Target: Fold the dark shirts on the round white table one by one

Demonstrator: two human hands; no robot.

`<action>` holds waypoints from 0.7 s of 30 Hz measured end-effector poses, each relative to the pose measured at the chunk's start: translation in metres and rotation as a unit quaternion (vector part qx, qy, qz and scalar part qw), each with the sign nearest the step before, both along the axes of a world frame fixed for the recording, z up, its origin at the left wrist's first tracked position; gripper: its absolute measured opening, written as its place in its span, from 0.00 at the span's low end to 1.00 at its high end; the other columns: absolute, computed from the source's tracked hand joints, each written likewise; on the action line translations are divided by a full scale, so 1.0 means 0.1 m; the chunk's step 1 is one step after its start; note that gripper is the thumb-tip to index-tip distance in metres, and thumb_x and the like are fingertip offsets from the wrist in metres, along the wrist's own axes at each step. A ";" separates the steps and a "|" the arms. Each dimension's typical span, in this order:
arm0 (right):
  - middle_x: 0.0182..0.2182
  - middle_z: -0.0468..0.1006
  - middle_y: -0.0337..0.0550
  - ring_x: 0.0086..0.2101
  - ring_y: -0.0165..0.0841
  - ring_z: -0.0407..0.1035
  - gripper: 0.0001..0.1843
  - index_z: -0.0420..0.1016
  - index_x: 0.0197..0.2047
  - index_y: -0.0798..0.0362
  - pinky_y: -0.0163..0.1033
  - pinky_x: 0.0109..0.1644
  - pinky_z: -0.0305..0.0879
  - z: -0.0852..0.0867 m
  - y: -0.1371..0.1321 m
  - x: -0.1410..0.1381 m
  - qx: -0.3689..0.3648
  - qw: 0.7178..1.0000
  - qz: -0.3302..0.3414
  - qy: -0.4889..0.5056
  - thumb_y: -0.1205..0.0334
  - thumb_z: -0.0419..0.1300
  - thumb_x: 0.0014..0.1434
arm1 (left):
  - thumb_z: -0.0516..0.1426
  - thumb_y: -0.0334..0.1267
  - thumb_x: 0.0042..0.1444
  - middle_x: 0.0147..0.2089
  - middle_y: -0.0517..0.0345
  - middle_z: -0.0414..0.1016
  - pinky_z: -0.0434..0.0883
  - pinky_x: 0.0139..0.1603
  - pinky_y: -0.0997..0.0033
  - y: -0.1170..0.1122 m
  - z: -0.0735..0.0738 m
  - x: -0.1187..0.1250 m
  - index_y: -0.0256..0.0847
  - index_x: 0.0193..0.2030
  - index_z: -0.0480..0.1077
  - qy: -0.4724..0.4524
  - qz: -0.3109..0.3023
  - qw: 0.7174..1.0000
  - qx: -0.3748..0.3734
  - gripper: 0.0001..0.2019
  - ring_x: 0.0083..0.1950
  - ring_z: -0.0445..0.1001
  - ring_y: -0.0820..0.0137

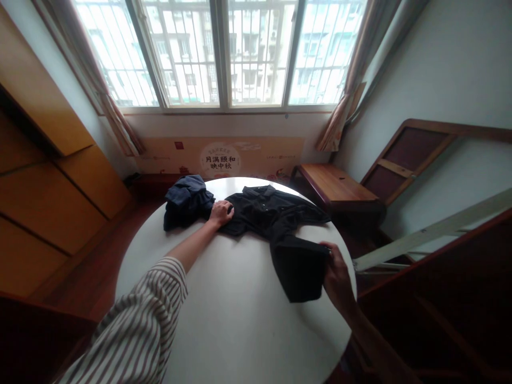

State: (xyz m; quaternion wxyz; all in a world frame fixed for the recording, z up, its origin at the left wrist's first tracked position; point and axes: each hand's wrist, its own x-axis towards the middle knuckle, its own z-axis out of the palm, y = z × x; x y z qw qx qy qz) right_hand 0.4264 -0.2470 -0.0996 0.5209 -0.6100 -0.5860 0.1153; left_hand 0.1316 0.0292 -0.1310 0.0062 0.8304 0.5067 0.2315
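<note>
A black collared shirt (pixel 260 210) with small buttons is spread over the far half of the white round table (pixel 228 298), its collar toward the window. My left hand (pixel 222 212) has its fingers curled closed on the shirt's left edge. In my right hand (pixel 336 269) a corner of the shirt's lower part is pinched, and that part is raised off the tabletop, hanging toward me. Beside my left hand lies a crumpled dark navy cloth (pixel 188 200); its kind cannot be made out.
Behind the table, a printed banner (pixel 224 157) runs below the barred window (pixel 220 53). A low wooden stand (pixel 336 184) is at the back right, near a leaning wooden frame (pixel 408 154). Wooden cabinets (pixel 52 208) line the left side.
</note>
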 end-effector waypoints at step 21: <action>0.37 0.78 0.48 0.37 0.39 0.73 0.16 0.76 0.45 0.54 0.40 0.39 0.69 -0.09 -0.22 -0.20 -0.126 0.896 0.050 -0.423 0.72 0.47 0.67 | 0.58 0.45 0.61 0.59 0.47 0.70 0.67 0.57 0.59 -1.52 -0.01 0.84 0.40 0.59 0.68 0.070 -0.360 0.930 0.004 0.21 0.57 0.70 0.60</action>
